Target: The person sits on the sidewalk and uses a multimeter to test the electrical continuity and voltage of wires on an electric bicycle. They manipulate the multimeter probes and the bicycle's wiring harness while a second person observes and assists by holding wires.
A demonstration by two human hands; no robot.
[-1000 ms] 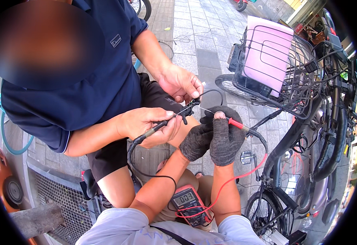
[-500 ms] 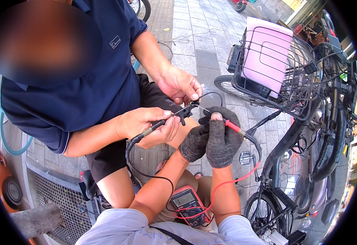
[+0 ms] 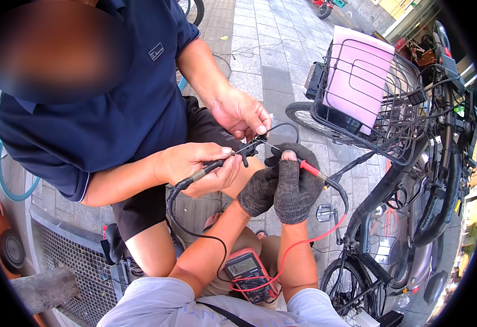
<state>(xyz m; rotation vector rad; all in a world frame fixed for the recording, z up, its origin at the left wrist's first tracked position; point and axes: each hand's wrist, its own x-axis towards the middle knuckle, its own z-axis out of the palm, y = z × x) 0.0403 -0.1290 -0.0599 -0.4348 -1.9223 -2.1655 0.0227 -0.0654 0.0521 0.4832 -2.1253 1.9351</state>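
Note:
My right hand, in a grey half-finger glove, grips the red test probe, whose metal tip reaches a small black part with wires. My gloved left hand is beside it, fingers closed; what they hold is hidden. A co-worker's upper hand pinches the part, while their lower hand holds a black probe against it. Between my forearms rests a red-cased multimeter with red and black leads.
The co-worker in a navy shirt faces me at left. An electric bicycle with a wire basket and pink pad fills the right. A metal grate and wooden log lie lower left, on grey paving.
My right hand and the red probe have shifted slightly left. The co-worker's hands hold nearly the same pose, and the view has moved a little.

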